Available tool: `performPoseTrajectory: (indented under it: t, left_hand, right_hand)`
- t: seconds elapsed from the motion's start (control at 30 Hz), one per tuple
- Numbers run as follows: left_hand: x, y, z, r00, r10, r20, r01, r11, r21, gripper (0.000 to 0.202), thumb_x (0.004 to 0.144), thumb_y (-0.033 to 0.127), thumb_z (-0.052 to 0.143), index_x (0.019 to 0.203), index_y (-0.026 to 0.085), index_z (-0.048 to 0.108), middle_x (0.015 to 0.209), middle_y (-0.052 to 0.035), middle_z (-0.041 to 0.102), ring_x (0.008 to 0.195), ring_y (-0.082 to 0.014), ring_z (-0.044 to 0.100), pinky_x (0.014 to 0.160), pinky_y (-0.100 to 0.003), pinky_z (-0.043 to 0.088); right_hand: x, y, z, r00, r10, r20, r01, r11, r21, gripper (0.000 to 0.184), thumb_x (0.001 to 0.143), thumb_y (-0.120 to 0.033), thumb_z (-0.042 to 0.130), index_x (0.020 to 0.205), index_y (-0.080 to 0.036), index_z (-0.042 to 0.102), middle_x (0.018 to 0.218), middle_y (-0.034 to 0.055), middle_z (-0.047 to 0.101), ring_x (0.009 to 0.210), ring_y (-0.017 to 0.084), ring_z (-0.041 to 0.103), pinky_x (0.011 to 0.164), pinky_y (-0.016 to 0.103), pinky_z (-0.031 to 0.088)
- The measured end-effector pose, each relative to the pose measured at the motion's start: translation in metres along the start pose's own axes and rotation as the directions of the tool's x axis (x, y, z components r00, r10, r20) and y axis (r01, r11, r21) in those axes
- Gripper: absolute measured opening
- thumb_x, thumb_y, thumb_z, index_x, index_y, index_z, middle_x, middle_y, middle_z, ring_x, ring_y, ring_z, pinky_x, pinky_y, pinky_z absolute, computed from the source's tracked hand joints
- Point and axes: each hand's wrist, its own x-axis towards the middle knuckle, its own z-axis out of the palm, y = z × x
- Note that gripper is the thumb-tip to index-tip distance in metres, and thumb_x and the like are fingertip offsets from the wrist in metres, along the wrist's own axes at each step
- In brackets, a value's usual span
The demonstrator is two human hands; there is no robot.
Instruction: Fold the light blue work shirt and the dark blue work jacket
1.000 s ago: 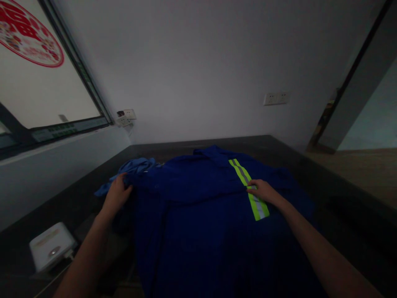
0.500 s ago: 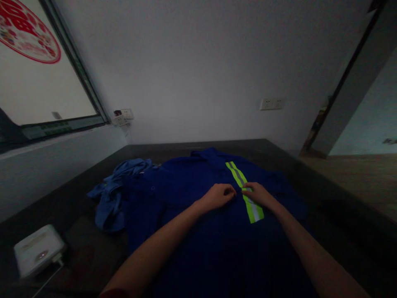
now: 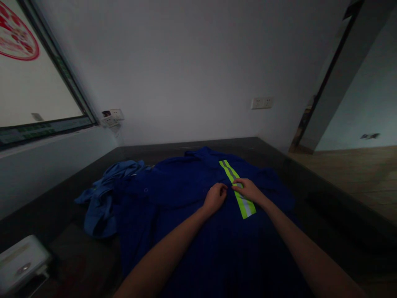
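A dark blue work jacket lies spread on the dark table, its collar towards the wall. A yellow-green reflective strip with a silver middle runs slantwise across its chest. Bent fingers of my left hand are closed at the jacket's front, just left of the strip; the cloth in them is mostly hidden. My right hand lies over the strip, thumb and fingers pinching at its left edge. Only a narrow gap parts the fingertips of both hands. The lower part of the jacket is very dark.
A crumpled lighter blue garment lies left of the jacket. At the lower left is a white box with a cable. The dark table meets a wall with sockets. A window is at left.
The view has turned slightly right, so everything sits further left. My left hand has rotated a little, its fingers more curled. The right hand keeps its place at the strip.
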Motion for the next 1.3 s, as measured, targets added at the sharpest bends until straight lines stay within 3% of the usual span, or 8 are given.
performPoseTrajectory:
  t: [0.23,0.43,0.73,0.9,1.1,1.3]
  left_hand:
    - [0.002,-0.001,0.000,1.000,-0.012,0.017,0.013,0.996,-0.088,0.020,0.084,0.019,0.047,0.099,0.016,0.060,0.090,-0.0051,0.063,0.077,-0.0143,0.057,0.074,-0.027,0.045]
    - [0.004,-0.002,-0.002,1.000,-0.022,0.020,0.024,0.990,-0.140,0.014,0.086,0.023,0.046,0.089,0.016,0.057,0.084,-0.0030,0.061,0.072,-0.0133,0.054,0.068,-0.025,0.043]
    - [0.001,0.004,-0.002,0.999,-0.031,0.019,0.032,0.998,-0.055,0.025,0.091,0.035,0.038,0.080,0.018,0.053,0.077,-0.0023,0.058,0.073,-0.0151,0.052,0.067,-0.027,0.039]
    - [-0.001,0.005,-0.005,0.999,-0.012,0.051,0.017,0.993,-0.117,0.024,0.090,0.039,0.041,0.082,0.018,0.053,0.072,0.0009,0.055,0.067,-0.0130,0.050,0.062,-0.024,0.037]
    - [0.001,-0.001,-0.004,1.000,-0.011,0.016,0.013,0.986,-0.166,0.026,0.085,0.039,0.049,0.070,0.018,0.046,0.060,0.0059,0.043,0.058,-0.0097,0.041,0.055,-0.022,0.029]
    - [-0.001,0.003,-0.005,1.000,-0.017,0.001,0.017,0.989,-0.148,0.026,0.086,0.039,0.046,0.069,0.018,0.046,0.060,0.0055,0.044,0.058,-0.0098,0.042,0.055,-0.022,0.029]
  right_hand:
    - [-0.002,-0.008,-0.003,0.998,-0.050,0.042,0.045,0.994,0.101,0.032,0.073,-0.038,0.060,0.094,-0.015,0.068,0.097,0.0076,0.069,0.097,0.025,0.061,0.089,0.035,0.043]
    - [-0.007,-0.025,-0.009,0.987,-0.118,0.109,0.099,0.981,0.166,0.030,0.075,-0.038,0.058,0.093,-0.017,0.067,0.096,0.0062,0.068,0.093,0.025,0.061,0.087,0.034,0.044]
    - [-0.010,-0.031,-0.010,0.972,-0.176,0.154,0.137,0.962,0.236,0.026,0.079,-0.038,0.053,0.092,-0.017,0.060,0.093,0.0034,0.065,0.087,0.021,0.058,0.078,0.029,0.044]
    - [-0.010,-0.033,-0.012,0.965,-0.213,0.156,0.179,0.961,0.209,0.022,0.079,-0.035,0.052,0.089,-0.016,0.061,0.089,0.0032,0.064,0.085,0.019,0.057,0.077,0.027,0.042]
    - [-0.010,-0.033,-0.012,0.976,-0.170,0.138,0.158,0.983,0.097,0.021,0.078,-0.034,0.053,0.084,-0.016,0.063,0.083,0.0029,0.064,0.080,0.019,0.058,0.074,0.028,0.042]
    - [-0.010,-0.035,-0.013,0.983,-0.150,0.105,0.150,0.989,0.005,0.022,0.078,-0.033,0.054,0.086,-0.016,0.064,0.085,0.0051,0.066,0.081,0.020,0.060,0.073,0.027,0.041]
